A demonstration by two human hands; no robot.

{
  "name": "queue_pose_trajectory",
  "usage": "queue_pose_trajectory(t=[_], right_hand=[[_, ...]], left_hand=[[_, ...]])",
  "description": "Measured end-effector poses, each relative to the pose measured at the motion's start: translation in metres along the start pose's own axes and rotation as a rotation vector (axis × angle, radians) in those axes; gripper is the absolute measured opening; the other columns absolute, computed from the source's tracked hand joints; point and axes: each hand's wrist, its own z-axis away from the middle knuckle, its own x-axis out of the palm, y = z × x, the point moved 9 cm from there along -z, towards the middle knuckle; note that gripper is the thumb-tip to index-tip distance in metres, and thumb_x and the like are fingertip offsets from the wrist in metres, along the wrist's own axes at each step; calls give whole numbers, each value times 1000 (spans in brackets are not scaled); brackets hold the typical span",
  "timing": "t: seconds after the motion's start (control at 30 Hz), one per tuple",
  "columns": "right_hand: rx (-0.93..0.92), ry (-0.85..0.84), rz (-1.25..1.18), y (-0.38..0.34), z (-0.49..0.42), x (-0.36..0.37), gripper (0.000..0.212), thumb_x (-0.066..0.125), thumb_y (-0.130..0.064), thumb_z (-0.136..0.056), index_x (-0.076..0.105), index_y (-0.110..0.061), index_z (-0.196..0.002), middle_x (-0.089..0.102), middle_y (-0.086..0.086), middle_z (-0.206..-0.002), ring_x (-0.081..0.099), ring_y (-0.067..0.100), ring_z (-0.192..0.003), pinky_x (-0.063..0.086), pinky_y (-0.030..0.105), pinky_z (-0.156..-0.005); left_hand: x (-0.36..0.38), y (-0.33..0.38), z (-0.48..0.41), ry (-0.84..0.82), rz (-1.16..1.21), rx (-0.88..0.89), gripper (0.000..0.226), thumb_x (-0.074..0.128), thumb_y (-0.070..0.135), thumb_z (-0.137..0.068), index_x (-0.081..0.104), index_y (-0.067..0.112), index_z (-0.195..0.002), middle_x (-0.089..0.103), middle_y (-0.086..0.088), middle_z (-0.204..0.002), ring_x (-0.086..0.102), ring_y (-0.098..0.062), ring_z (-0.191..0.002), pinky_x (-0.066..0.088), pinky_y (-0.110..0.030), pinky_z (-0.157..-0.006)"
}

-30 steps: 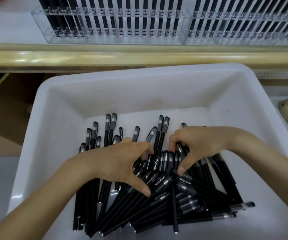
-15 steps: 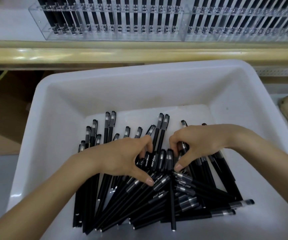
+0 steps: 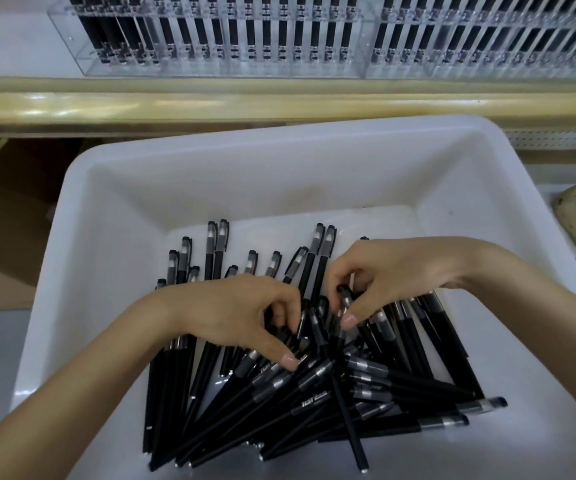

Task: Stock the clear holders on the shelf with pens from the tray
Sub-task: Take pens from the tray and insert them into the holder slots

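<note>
Nearest to me the loose heap of slim black pens point(image 3: 314, 393) with smoky clear caps lies crossed and fanned on the floor of the one deep white plastic tray point(image 3: 245, 188), too tangled for an exact count; I judge a few dozen. Both hands are down in that heap, meeting at its middle. The left hand point(image 3: 231, 313) curls thumb and fingers round a small bunch of barrels, and the right hand point(image 3: 394, 278) pinches a cap end between thumb and bent forefinger. I read this as gathering and squaring up a bundle so the caps face one way before lifting, though how many pens each hand has I cannot tell. Beyond the tray's far wall runs the glossy yellow shelf edge point(image 3: 279, 102), and on the shelf behind it stand two clear acrylic holders point(image 3: 210, 69), side by side, their slots already lined with upright black pens, so little room looks left
</note>
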Motion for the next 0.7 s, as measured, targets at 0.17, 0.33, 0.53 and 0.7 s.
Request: queue_pose_trajectory(t=[0.17, 0.33, 0.53, 0.7], right_hand=[[9, -41, -116, 2, 3, 3, 14, 71, -14, -84, 69, -8, -96, 71, -1, -76, 65, 11, -68, 46, 9, -64], [5, -29, -138, 0, 3, 3, 11, 70, -13, -85, 70, -8, -95, 71, -9, -78, 65, 14, -71, 50, 16, -67], [-14, -6, -126, -5, 4, 2, 11, 70, -18, -84, 71, -9, -91, 72, 0, -87, 66, 13, -79, 54, 28, -76], [-37, 81, -145, -10, 6, -10, 11, 75, -22, -80, 73, -13, -87, 73, 0, -92, 68, 22, -93, 52, 39, -93]], left_hand=[[12, 1, 2, -102, -12, 7, 17, 72, 35, -81, 60, 35, -92, 58, 14, -95, 55, 11, -70, 42, -6, -62], [11, 0, 3, -131, 76, 0, 6, 71, 31, -83, 65, 30, -84, 67, 0, -97, 61, -1, -62, 55, -23, -66], [1, -4, 3, -36, 33, 2, 13, 68, 33, -85, 73, 20, -87, 72, -7, -84, 67, -25, -78, 56, -42, -78], [-23, 2, 7, 152, 115, 54, 12, 71, 35, -81, 77, 25, -83, 72, 1, -77, 58, -5, -66, 45, -18, -67]])
